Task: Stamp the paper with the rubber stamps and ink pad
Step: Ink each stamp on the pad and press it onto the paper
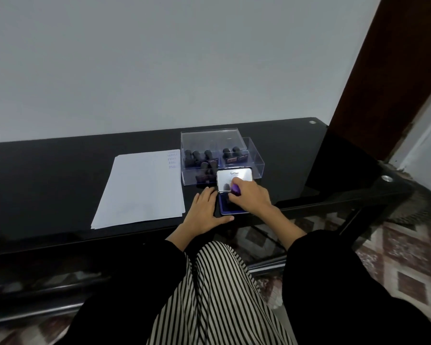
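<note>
The right hand (pixel 249 195) is curled around a small purple stamp (pixel 235 189), its fingers wrapped over the top, and holds it down over the open ink pad with a dark blue base (pixel 225 208). Whether the stamp's face touches the ink is hidden under the fingers. The pad's shiny silver metal lid (pixel 234 177) stands tilted up just beyond this hand, with printed lettering near its top edge. The left hand (pixel 204 207) lies flat on the glossy black desk (pixel 47 185), just to the left of the pad. Its fingers are straight and relaxed and grasp nothing, its fingertips reach up near the lid's lower left corner, and its thumb stretches out along the pad's near edge. To the left of the left hand, close to it but apart, lies a stack of white paper sheets (pixel 142 190), slightly fanned at the near corner. A short column of faint blue stamped marks (pixel 173 159) runs down the stack's far right corner. Beyond both hands, right behind the raised lid, sits a clear plastic box (pixel 210 143) holding several black-handled rubber stamps (pixel 197 156) standing upright in groups. Black sleeves (pixel 334 270) cover both forearms, and black-and-white striped trousers (pixel 214 295) show below the desk edge between them.
</note>
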